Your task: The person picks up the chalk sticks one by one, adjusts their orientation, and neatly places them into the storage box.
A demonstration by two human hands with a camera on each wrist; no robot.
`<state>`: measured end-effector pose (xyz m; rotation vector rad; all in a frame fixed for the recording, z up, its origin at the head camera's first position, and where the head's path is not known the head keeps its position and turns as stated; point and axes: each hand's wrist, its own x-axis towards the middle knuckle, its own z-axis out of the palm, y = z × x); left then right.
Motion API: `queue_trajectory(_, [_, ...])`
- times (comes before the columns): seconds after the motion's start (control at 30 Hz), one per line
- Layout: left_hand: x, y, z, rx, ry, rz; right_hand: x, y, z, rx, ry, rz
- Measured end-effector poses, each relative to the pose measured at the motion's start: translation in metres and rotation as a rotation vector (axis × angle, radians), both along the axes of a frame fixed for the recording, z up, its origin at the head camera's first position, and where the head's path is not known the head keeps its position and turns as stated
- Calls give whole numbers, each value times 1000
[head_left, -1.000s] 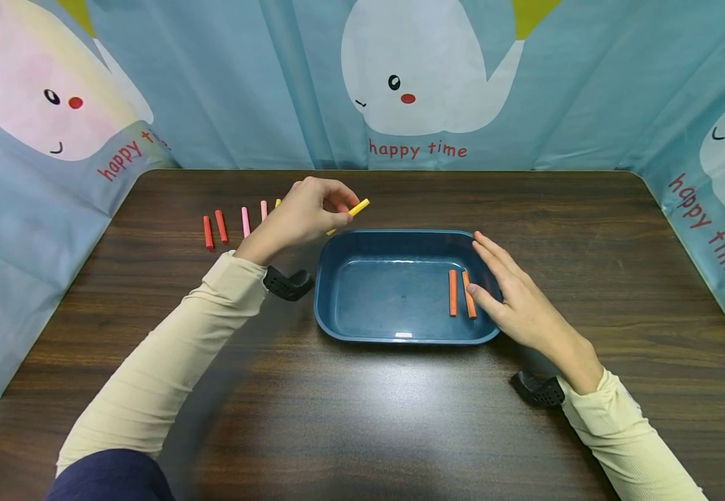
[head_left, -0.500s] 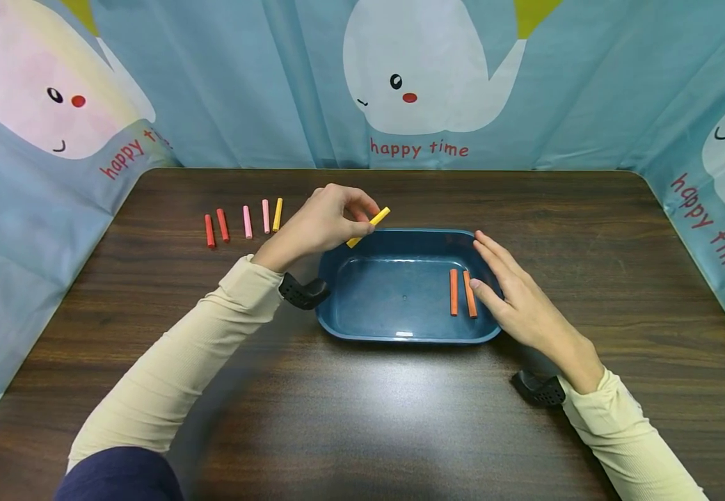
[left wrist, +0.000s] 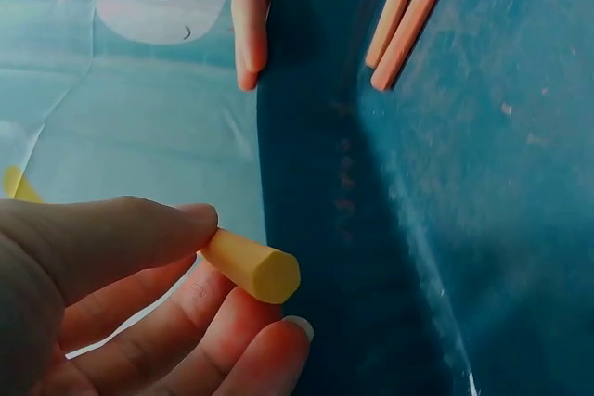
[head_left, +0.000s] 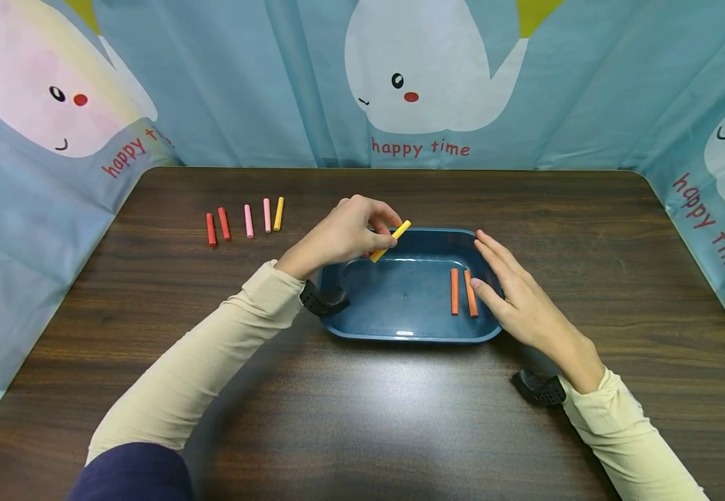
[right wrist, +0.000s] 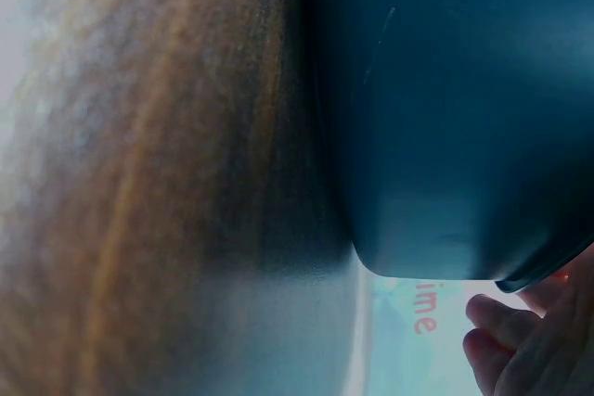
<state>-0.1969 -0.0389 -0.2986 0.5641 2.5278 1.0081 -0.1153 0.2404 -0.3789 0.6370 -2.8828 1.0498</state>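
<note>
My left hand (head_left: 348, 235) pinches a yellow crayon (head_left: 400, 229) between thumb and fingers, over the back left part of the blue tray (head_left: 409, 339). In the left wrist view the crayon's six-sided end (left wrist: 277, 275) points out past the fingertips. Two orange crayons (head_left: 454, 292) lie side by side at the right of the tray floor. My right hand (head_left: 522, 306) rests at the tray's right side, its fingers straight along the back right corner and the thumb reaching inside over the rim. In the right wrist view the tray's outer wall (right wrist: 445, 136) hides most of this hand.
On the dark wooden table (head_left: 400, 417), left of the tray, lie two red crayons (head_left: 211, 229), two pink crayons (head_left: 248, 221) and another yellow crayon (head_left: 278, 213). A blue curtain (head_left: 243, 83) with whale prints stands along the table's back and sides.
My left hand has moved right and toward me with the yellow crayon, from behind the tray's left corner to over the tray. The right hand has stayed in place.
</note>
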Motion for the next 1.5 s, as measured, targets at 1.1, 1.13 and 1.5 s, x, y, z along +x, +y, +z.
queue_trajectory(1.1, [8,52,-33,-26,-77,-124,0,1,-1,-7,16,5])
queue_trajectory(1.13, [8,53,-34,-31,-76,-128,0,1,-1,-6,16,5])
queue_trajectory(1.5, [6,65,-39,-88,-101,-119,-1,2,-1,-6,17,5])
